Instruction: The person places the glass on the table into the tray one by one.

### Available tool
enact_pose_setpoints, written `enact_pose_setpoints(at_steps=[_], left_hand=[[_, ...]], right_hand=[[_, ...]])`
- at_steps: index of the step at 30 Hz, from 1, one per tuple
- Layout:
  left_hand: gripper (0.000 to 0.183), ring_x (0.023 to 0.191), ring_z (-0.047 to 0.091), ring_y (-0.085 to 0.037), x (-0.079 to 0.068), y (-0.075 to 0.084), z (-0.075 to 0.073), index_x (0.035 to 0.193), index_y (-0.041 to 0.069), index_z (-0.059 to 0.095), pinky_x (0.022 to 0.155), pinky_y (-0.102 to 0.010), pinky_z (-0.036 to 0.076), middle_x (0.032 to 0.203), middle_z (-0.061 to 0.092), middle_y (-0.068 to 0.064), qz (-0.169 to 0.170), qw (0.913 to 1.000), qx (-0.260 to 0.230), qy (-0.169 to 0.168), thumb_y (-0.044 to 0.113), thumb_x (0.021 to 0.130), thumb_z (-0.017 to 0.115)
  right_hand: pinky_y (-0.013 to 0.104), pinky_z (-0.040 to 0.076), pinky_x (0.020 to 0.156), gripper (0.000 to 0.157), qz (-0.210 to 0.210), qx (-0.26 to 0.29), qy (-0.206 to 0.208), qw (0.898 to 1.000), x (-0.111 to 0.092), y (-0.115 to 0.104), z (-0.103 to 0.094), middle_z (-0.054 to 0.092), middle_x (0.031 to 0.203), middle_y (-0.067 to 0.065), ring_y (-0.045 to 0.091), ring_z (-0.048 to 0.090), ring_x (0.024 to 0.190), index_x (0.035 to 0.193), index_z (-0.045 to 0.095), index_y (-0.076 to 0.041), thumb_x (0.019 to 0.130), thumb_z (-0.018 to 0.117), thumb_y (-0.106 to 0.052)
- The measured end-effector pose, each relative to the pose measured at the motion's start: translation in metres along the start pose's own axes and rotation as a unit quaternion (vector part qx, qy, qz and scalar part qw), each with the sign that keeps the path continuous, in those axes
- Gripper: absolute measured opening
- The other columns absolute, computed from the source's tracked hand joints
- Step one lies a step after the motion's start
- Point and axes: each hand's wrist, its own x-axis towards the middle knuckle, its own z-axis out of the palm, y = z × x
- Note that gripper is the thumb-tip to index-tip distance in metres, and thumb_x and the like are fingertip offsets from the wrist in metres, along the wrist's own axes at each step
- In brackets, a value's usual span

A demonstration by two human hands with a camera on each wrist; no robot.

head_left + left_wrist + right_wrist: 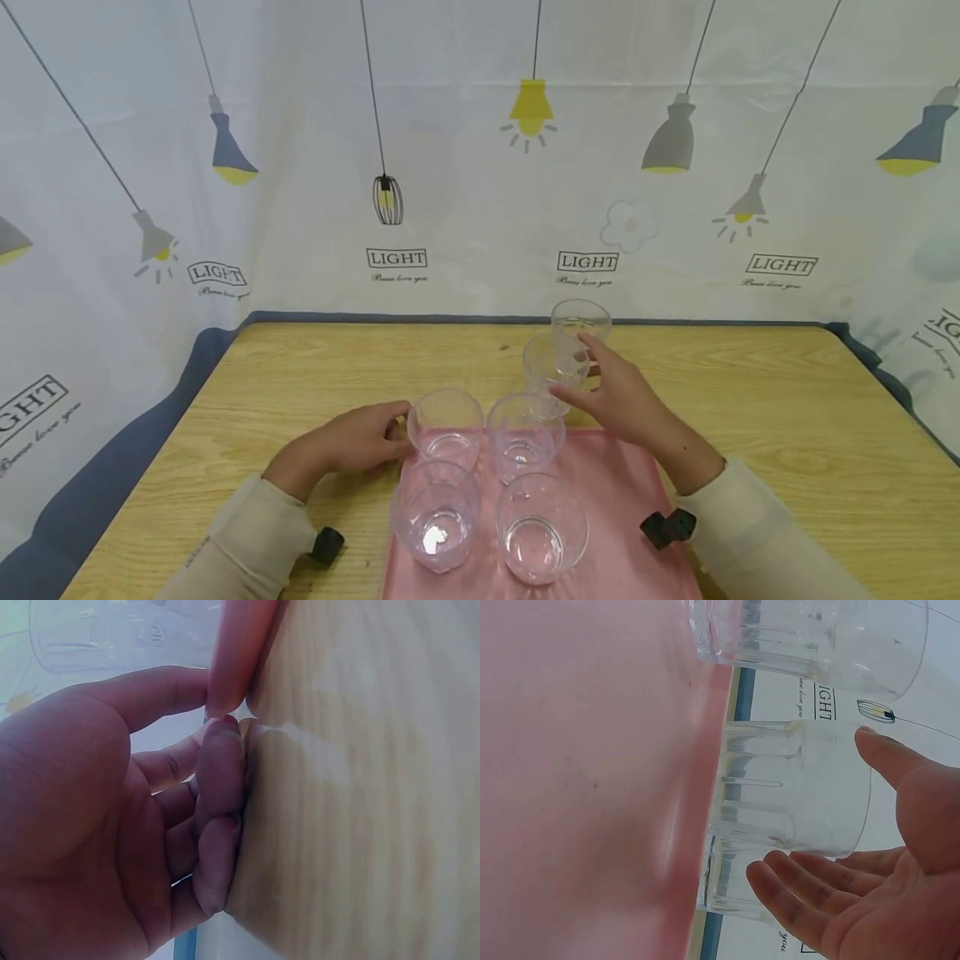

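Observation:
A clear plastic cup [795, 787] stands upright on the table just past the pink tray's far edge. My right hand [626, 396] is around its right side, thumb and fingers spread and fairly straight, fingertips right at its wall. Another clear cup [581, 312] stands close behind it, partly covered by my fingers. My left hand [360, 437] rests on the table at the pink tray's [622, 500] far left corner. Its thumb touches the tray edge in the left wrist view, and the other fingers [221, 765] lie loosely bent against the wood.
On the tray several clear cups stand in two rows, among them a far-left cup [447, 425] beside my left fingertips and a near-right cup [542, 525]. The wooden table [315, 350] ends at a white lamp-printed cloth [465, 192].

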Motion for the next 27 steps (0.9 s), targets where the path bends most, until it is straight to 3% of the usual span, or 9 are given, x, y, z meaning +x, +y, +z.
enact_pose_setpoints(at_steps=[16, 27], left_hand=[[0.02, 0.049, 0.048, -0.013, 0.0, 0.0, 0.0, 0.095, 0.027, 0.049, 0.05, -0.031, 0.042, 0.059, 0.055, -0.001, -0.006, 1.0, 0.003, 0.003, 0.038, 0.084, 0.063], [0.019, 0.048, 0.048, -0.013, 0.002, -0.003, 0.001, 0.095, 0.027, 0.05, 0.048, -0.03, 0.042, 0.059, 0.054, 0.0, 0.005, 1.0, -0.002, 0.006, 0.034, 0.084, 0.063]], right_hand=[[0.045, 0.049, 0.086, 0.084, -0.001, 0.005, 0.008, 1.0, -0.009, 0.006, -0.003, 0.048, 0.133, 0.011, 0.032, 0.055, 0.112, 0.141, 0.031, -0.015, 0.076, 0.065, -0.056], [0.05, 0.042, 0.096, 0.092, 0.036, 0.057, -0.011, 0.998, -0.012, 0.01, -0.002, 0.035, 0.144, 0.015, 0.037, 0.041, 0.128, 0.141, 0.025, -0.009, 0.074, 0.065, -0.058]])
